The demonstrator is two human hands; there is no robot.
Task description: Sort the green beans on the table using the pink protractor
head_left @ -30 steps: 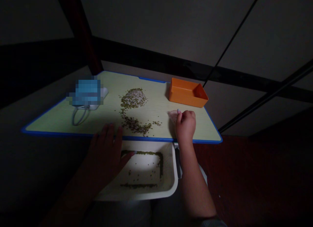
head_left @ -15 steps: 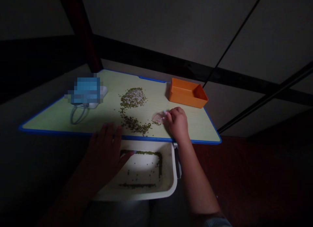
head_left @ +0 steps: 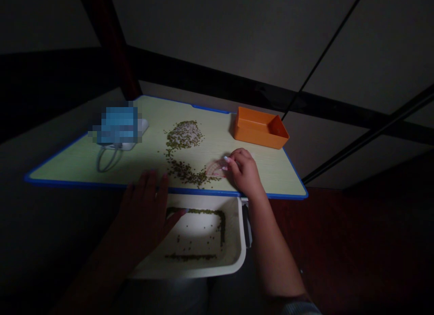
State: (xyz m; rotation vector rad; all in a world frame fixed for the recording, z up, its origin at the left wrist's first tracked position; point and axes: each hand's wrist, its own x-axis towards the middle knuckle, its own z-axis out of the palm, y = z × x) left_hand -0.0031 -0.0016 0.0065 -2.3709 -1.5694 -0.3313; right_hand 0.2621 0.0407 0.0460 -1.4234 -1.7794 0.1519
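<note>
My right hand (head_left: 243, 168) pinches a clear protractor (head_left: 214, 168) with reddish markings, low over the pale board (head_left: 139, 163). The protractor's left edge meets a strip of dark green beans (head_left: 190, 172), small and loose. Behind that strip lies a mound of white grains mixed with green beans (head_left: 185, 134). My left hand (head_left: 145, 204) is in shadow, fingers spread, at the board's near edge and over the white basin (head_left: 240, 242). More beans line the corners of the basin's floor, with a few scattered in its middle.
An orange open box (head_left: 259, 138) stands at the board's back right. On the left is a blurred-out blue item (head_left: 118, 124) on a white base with a looped cable (head_left: 107, 160). The board has a raised blue rim, and a wall stands behind.
My right hand has tilted the protractor and moved it slightly left and down, against the bean strip. A few beans now lie below it. My left hand has stayed in place.
</note>
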